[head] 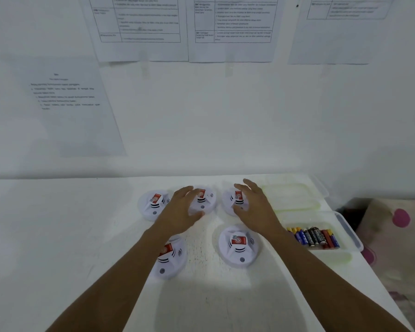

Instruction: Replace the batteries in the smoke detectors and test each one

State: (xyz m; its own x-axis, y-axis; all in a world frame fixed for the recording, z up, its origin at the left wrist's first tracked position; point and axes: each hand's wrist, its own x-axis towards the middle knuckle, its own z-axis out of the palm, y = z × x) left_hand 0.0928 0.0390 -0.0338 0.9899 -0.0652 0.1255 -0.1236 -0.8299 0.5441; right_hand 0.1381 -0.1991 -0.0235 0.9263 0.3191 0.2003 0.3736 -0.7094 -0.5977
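Note:
Several white round smoke detectors with red labels lie on the white table (58, 236). In the back row sit a left one (153, 204), a middle one (205, 200) and a right one (233, 200). In front lie a left one (171, 256), partly under my left forearm, and a right one (237, 245). My left hand (181, 212) hovers over the back middle detector with fingers spread. My right hand (254, 207) hovers beside the back right detector, also spread. Neither holds anything. Batteries (314, 237) lie in a clear tray (350, 236) at the right.
A second clear tray (295, 195) stands behind the battery tray near the wall. Printed sheets (77, 104) hang on the white wall behind the table. The table's right edge runs diagonally, with a patterned fabric (398, 236) beyond it.

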